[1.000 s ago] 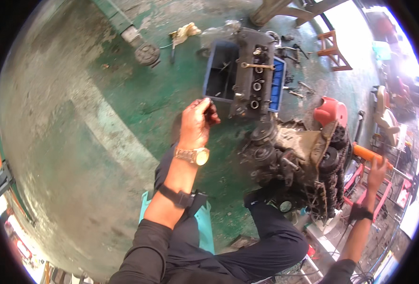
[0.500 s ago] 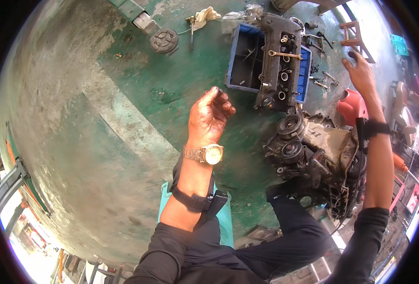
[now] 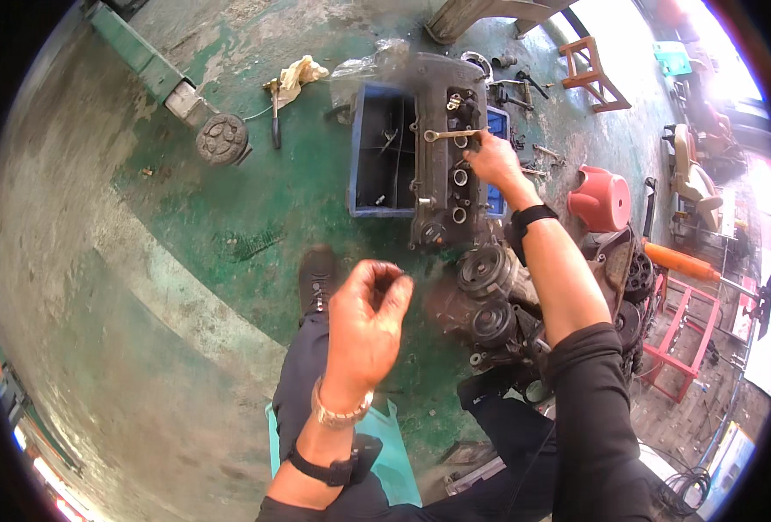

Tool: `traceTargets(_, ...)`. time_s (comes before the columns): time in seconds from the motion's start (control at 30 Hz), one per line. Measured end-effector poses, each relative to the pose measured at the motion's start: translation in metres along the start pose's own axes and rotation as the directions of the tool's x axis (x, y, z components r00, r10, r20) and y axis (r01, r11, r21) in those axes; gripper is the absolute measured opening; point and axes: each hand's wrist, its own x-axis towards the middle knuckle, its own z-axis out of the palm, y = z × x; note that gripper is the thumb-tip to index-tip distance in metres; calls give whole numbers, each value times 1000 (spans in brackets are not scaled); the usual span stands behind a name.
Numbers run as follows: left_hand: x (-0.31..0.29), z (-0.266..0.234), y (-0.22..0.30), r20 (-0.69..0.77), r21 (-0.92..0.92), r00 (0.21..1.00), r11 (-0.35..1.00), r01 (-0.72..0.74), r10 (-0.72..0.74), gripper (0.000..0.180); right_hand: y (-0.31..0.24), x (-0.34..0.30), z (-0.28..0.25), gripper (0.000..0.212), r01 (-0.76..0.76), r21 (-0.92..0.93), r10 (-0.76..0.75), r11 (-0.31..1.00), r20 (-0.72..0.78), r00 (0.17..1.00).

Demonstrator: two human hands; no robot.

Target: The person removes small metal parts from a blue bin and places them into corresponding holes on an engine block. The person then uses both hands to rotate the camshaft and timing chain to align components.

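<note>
My right hand point(image 3: 497, 163) reaches over a dark engine valve cover point(image 3: 436, 174), its fingers closed around the right end of a combination wrench point(image 3: 451, 135) that lies across the cover. The cover rests across a blue divided bin point(image 3: 356, 178). Nearer to me, my left hand point(image 3: 366, 317) hovers above the green floor with thumb and fingertips brought together in a pinch. What sits between those fingertips, if anything, is too small and dark to name. A greasy engine block with pulleys point(image 3: 483, 271) stands below my right forearm.
A red plastic stool point(image 3: 601, 200) stands right of the engine. Beyond the bin lie metal parts point(image 3: 525, 91) and a wooden stool point(image 3: 590, 74). A hammer point(image 3: 275, 117), a cloth point(image 3: 298, 76) and a green lift arm point(image 3: 137, 56) are at the far left. An orange-handled tool point(image 3: 681, 260) lies right.
My right hand has come in from the far right to the wrench on the valve cover. My left hand has turned and sits nearer to me. The whole view has shifted.
</note>
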Motion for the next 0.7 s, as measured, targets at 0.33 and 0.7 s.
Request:
traceTargets(0.33, -1, -7, 6, 17, 205, 1000, 978, -26, 23, 16, -18, 50, 38, 64, 5, 27, -4, 1000, -41, 999)
traceTargets(0.7, -3, -11, 2, -29, 233, 999, 972, -17, 24, 18, -13, 86, 55, 76, 17, 31, -15, 999, -52, 999)
